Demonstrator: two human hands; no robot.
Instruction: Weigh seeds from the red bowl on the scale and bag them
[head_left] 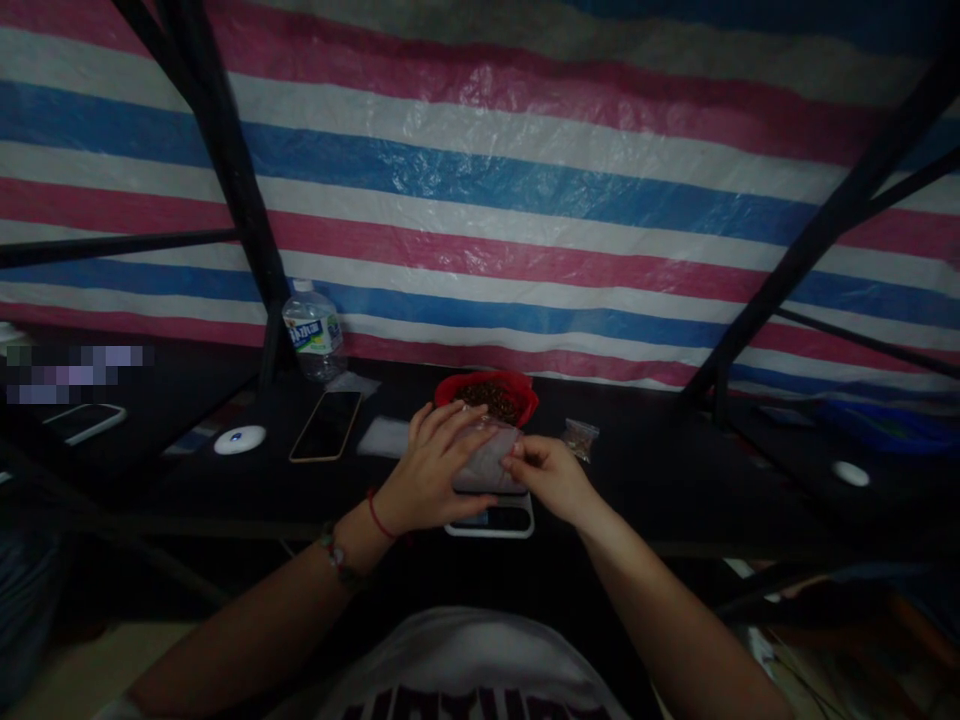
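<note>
Right in front of me a small white scale (491, 525) with a dark front panel stands on the black table. A translucent plastic bag (487, 462), or a small stack of them, lies over its top. My left hand (431, 470) rests across the bag with fingers spread. The thumb and fingertips of my right hand (555, 478) pinch the bag's right edge. Just behind my fingers sits a red bag or bowl (525, 395) with many small brown pieces (491, 395). Right of my right hand lies a small filled clear packet (581, 438).
Left of the scale are clear plastic bags (384, 438), a phone (327, 427), a white oval case (240, 440) and a plastic bottle (315, 335). A striped sheet (510, 200) hangs behind, between dark metal posts (232, 180). Farther right lie a blue tray (877, 428) and another white object (851, 473).
</note>
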